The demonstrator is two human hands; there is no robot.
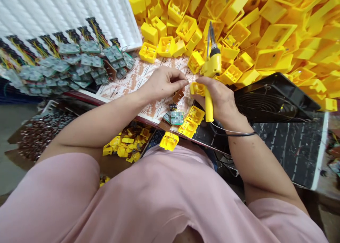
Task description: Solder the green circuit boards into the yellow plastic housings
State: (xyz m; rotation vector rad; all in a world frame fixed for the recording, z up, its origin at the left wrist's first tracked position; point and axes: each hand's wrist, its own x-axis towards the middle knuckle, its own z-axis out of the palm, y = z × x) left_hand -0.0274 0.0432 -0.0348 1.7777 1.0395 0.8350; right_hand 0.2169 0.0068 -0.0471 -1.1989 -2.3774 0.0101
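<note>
My right hand (219, 96) is closed around a yellow soldering gun (212, 64), its metal tip pointing up and away from me. Against the same hand's fingertips is a small yellow plastic case (197, 89). My left hand (167, 82) pinches with thumb and forefinger just left of that case; what lies between the fingertips is too small to name. Below these fingers is a small brown circuit board (178, 96). Nearer my body, a green circuit board (176, 117) with a black part lies beside open yellow cases (191, 122). Another yellow case (169, 141) sits at the table edge.
A large heap of yellow cases (276, 38) covers the back right. Wired green boards (79, 64) lie at left by a white foam sheet (69, 9). A black fan (265, 98) stands right. Below are yellow parts (127, 144) and a box of small components (45, 133).
</note>
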